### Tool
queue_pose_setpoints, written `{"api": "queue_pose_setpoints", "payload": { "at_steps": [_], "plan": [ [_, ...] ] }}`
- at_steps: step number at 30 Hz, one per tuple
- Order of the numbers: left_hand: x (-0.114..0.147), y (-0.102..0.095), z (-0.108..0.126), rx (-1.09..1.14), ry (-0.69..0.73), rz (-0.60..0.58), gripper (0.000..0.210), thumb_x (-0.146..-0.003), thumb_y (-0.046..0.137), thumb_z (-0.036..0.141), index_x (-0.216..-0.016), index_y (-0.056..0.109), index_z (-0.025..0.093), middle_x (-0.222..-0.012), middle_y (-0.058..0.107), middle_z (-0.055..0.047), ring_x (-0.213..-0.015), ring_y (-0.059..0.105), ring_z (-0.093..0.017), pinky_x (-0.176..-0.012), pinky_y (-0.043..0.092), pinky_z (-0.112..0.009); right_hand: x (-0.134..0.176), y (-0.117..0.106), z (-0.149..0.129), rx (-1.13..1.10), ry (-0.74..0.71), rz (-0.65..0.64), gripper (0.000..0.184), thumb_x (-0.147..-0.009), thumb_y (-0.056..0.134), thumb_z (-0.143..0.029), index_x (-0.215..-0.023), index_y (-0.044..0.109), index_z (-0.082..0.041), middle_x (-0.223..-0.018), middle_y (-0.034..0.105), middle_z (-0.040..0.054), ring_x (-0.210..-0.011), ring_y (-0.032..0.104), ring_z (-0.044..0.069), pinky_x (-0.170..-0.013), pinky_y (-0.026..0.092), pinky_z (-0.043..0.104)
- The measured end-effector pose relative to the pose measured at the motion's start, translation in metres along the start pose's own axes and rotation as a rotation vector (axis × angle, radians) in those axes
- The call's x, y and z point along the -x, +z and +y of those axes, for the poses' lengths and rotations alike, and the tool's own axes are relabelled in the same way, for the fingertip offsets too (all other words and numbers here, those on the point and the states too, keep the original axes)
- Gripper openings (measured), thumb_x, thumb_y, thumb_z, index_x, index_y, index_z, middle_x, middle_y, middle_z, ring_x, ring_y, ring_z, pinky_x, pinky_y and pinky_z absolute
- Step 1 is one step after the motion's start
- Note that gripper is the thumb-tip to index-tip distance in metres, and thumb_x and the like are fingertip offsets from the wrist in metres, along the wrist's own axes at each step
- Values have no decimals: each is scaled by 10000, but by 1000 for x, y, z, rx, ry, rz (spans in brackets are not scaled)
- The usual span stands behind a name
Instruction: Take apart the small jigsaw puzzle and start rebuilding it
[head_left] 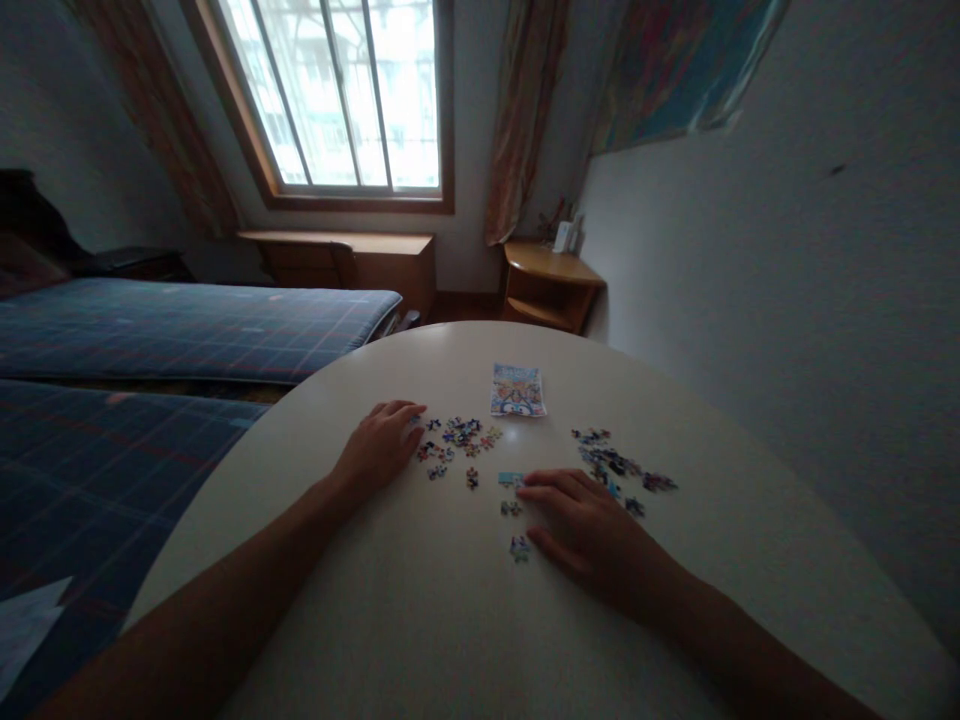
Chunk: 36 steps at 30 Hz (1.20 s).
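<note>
On the round table [390, 610], the blue puzzle strip [510, 479] lies left-to-right at the fingertips of the right hand [574, 520], the nearer one, thumb spread from fingers; the left hand [381, 442] curves beside the far-left puzzle pile [463, 434], its grip unclear.

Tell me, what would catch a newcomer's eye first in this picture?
Probably the bright window at the top, left of centre, since the room around it is dim. Next come two loose heaps of puzzle pieces on the pale table: the left heap beside the left hand, the right heap just past the right hand. A colourful printed sheet lies farther back, between the heaps.
</note>
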<state>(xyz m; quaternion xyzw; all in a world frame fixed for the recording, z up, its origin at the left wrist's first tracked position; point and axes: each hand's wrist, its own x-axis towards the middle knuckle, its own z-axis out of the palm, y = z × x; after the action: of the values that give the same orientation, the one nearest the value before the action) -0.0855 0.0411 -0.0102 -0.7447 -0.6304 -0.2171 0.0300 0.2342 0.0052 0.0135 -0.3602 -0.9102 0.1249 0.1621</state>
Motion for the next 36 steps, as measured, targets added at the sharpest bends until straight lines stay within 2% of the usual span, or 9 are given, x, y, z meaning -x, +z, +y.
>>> {"api": "queue_pose_setpoints", "payload": {
  "at_steps": [7,14,20,25,31,36],
  "plan": [
    [-5,-2,-4,53,-123,-12,330,-884,520,242,-1180,653,179,-1089,714,-70,-1065,598,-269,-1006,461,-417,1,0,0,1,-5,13,345,-873,614,-215,-1217,622,-221,-1260,638,100,-1180,565,254,-1025,459,474],
    [-6,-2,-4,164,-149,-19,327,-843,532,216,-1138,664,172,-1005,713,-65,-1020,604,-249,-985,465,-384,1,-2,-2,3,2,1,343,-869,612,-209,-1212,625,-214,-1259,636,106,-1184,561,257,-1030,452,479],
    [-2,3,2,84,-49,-13,307,-891,514,305,-1098,718,208,-1097,671,-89,-1077,573,-277,-1008,451,-426,1,-2,-3,-2,1,-5,334,-883,595,-207,-1216,620,-206,-1264,633,111,-1182,559,263,-1025,453,495],
    [-4,6,2,105,-65,-20,258,-896,545,342,-1030,742,244,-1096,660,-79,-1089,564,-279,-1009,455,-431,1,-3,-3,-4,1,3,328,-874,606,-208,-1202,626,-213,-1256,639,111,-1175,566,266,-1023,459,495],
    [-5,8,3,106,-51,-20,250,-907,575,334,-1080,747,282,-1135,650,-86,-1105,556,-298,-1013,445,-462,0,-2,-2,2,-4,5,334,-869,611,-206,-1203,628,-203,-1247,641,114,-1168,573,262,-1020,462,481],
    [-6,7,6,112,-50,-52,230,-907,563,334,-1048,741,296,-1137,639,-70,-1130,539,-296,-1032,431,-467,1,-2,-2,-6,-6,17,328,-870,614,-206,-1197,629,-211,-1245,644,109,-1170,572,254,-1025,457,477]
  ]
}}
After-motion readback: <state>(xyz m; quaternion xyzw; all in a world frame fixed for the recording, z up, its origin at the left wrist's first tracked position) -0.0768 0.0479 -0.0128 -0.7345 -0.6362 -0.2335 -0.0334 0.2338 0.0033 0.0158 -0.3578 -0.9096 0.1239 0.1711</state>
